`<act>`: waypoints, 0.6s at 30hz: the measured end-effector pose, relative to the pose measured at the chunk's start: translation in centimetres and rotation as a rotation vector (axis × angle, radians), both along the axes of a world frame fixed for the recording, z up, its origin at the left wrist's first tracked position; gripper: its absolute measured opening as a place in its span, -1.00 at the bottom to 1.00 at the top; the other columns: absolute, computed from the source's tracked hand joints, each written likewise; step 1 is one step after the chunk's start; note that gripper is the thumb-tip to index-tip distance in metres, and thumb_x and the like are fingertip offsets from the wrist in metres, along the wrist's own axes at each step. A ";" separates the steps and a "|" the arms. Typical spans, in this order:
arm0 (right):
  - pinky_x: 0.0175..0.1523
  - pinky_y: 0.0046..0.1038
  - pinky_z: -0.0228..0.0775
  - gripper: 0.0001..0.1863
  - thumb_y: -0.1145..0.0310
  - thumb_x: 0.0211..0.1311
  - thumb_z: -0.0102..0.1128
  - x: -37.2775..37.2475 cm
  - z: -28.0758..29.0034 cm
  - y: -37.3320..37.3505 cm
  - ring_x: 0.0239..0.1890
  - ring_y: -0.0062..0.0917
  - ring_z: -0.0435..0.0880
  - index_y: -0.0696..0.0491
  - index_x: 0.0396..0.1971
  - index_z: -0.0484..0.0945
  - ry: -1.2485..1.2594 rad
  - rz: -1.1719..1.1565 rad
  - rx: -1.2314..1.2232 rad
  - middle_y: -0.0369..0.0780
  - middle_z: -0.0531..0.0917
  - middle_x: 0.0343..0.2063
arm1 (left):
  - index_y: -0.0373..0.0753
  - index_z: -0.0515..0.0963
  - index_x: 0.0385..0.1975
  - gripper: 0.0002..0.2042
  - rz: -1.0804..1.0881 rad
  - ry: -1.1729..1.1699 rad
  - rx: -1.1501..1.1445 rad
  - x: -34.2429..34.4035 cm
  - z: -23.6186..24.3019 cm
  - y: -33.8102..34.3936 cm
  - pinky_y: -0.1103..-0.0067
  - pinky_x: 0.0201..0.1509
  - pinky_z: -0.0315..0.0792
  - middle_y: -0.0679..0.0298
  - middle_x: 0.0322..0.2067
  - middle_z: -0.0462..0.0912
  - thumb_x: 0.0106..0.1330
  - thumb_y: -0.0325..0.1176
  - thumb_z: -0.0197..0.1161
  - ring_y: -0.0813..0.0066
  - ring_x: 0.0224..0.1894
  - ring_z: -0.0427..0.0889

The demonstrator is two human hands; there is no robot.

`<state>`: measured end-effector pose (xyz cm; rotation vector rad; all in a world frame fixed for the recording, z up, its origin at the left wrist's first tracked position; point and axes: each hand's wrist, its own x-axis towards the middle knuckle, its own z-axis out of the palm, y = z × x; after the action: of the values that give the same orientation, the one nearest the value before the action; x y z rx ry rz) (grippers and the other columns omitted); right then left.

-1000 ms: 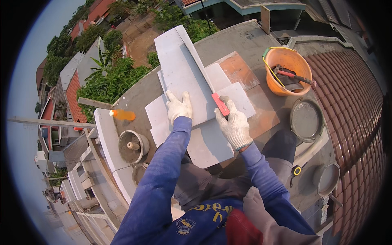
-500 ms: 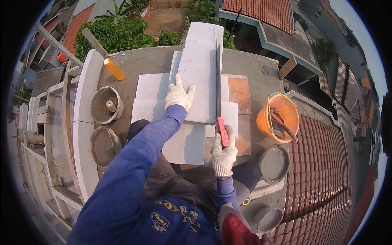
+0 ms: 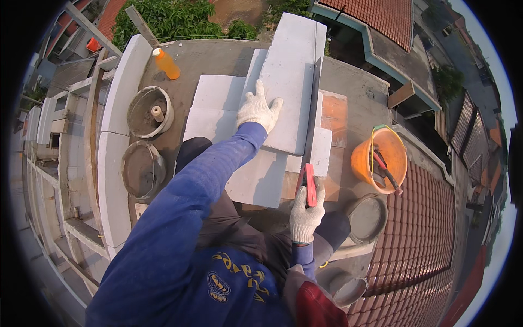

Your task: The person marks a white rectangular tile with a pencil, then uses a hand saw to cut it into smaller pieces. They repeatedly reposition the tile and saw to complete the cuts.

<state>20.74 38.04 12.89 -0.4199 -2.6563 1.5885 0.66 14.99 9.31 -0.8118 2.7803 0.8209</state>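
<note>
A long white lightweight block (image 3: pixel 291 71) lies lengthwise ahead of me on other white blocks (image 3: pixel 256 177). My left hand (image 3: pixel 259 111), in a white knit glove, rests flat on its left part with fingers and thumb spread. Closed around the red handle of a handsaw (image 3: pixel 309 182) is my right hand (image 3: pixel 306 215), gloved the same way, just past the block's near right corner. The saw's dark blade stands on edge along the block's right side. How deep it sits in the block, if at all, I cannot tell.
Left stand two mortar-stained buckets (image 3: pixel 144 169) beside a low white block wall (image 3: pixel 117 147), with an orange bottle (image 3: pixel 167 64) beyond. On the right are an orange bucket (image 3: pixel 362 158) holding a red-handled tool (image 3: pixel 388 174), round grey containers (image 3: pixel 368 218), brown tiles (image 3: pixel 335 117) and a tiled roof (image 3: pixel 419 234).
My right hand has drawn the saw toward me along the block's right side. My left hand keeps its place on the block. The whole view has shifted and turned slightly.
</note>
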 end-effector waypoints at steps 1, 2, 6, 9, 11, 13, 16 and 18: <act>0.08 -0.27 0.81 -0.45 0.36 0.75 0.38 -4.0 0.5 -0.4 -0.12 -0.31 0.95 0.08 0.61 0.56 -0.153 -0.003 -0.146 0.00 0.91 0.03 | -0.09 0.02 0.92 0.02 0.004 0.017 -0.005 0.0 0.0 0.0 -0.04 0.41 0.74 -0.28 0.51 0.57 0.67 0.35 0.26 -0.29 0.40 0.80; -0.11 -0.31 0.75 -0.46 0.33 0.78 0.33 -8.1 0.5 -1.1 -0.29 -0.44 0.87 0.11 0.61 0.55 0.035 0.080 -0.145 -0.03 0.88 -0.04 | -0.08 0.03 0.92 0.01 0.009 0.019 -0.005 0.0 -0.1 0.1 -0.04 0.42 0.73 -0.28 0.50 0.58 0.67 0.35 0.25 -0.31 0.41 0.78; -0.24 -0.34 0.74 -0.47 0.30 0.80 0.31 -8.1 -1.0 -0.6 -0.41 -0.53 0.82 0.12 0.61 0.54 -0.015 0.054 -0.189 -0.07 0.88 -0.06 | -0.07 0.03 0.92 0.02 0.014 0.010 0.000 0.1 -0.4 0.1 -0.04 0.48 0.69 -0.30 0.51 0.57 0.66 0.38 0.25 -0.30 0.45 0.75; -0.10 -0.29 0.82 -0.42 0.34 0.73 0.40 4.5 -3.7 1.8 -0.32 -0.47 0.89 0.08 0.63 0.54 -0.022 -0.016 -0.072 -0.04 0.91 -0.07 | -0.07 0.03 0.92 0.03 0.003 0.010 -0.003 0.0 -0.7 -0.1 -0.03 0.47 0.70 -0.31 0.53 0.56 0.66 0.38 0.24 -0.29 0.44 0.76; -0.02 -0.28 0.82 -0.39 0.38 0.70 0.43 11.2 -4.5 2.8 -0.28 -0.44 0.92 0.07 0.64 0.54 -0.017 -0.022 0.045 -0.01 0.93 -0.09 | -0.08 0.00 0.93 0.04 -0.006 -0.010 -0.001 -0.1 -0.8 -0.2 -0.02 0.41 0.74 -0.31 0.54 0.55 0.67 0.40 0.22 -0.26 0.41 0.80; 0.01 -0.29 0.82 -0.39 0.37 0.70 0.43 11.3 -4.6 2.9 -0.24 -0.42 0.94 0.07 0.64 0.54 0.044 -0.008 0.086 -0.01 0.94 -0.07 | -0.09 0.02 0.92 0.04 -0.002 -0.012 0.010 -0.1 -0.8 -0.2 -0.02 0.40 0.75 -0.31 0.52 0.56 0.66 0.40 0.23 -0.26 0.39 0.81; 0.00 -0.34 0.79 -0.39 0.35 0.72 0.42 3.4 -4.0 1.2 -0.26 -0.43 0.92 0.09 0.64 0.53 0.036 0.027 0.030 -0.02 0.93 -0.06 | -0.07 0.03 0.93 0.04 0.004 0.028 -0.025 -0.1 -0.6 -0.1 -0.01 0.46 0.70 -0.33 0.56 0.54 0.65 0.42 0.23 -0.29 0.45 0.76; 0.09 -0.23 0.79 -0.44 0.36 0.75 0.38 -0.8 -3.2 0.6 -0.13 -0.29 0.95 0.09 0.61 0.54 0.083 0.086 -0.137 0.05 0.93 0.02 | -0.06 0.02 0.93 0.05 0.010 0.021 -0.022 0.2 -0.6 0.0 -0.01 0.50 0.68 -0.34 0.60 0.51 0.65 0.43 0.22 -0.31 0.48 0.74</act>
<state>19.95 38.68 9.72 -0.2391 -2.5467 1.7770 0.85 14.98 8.70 -0.8263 2.8105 0.8069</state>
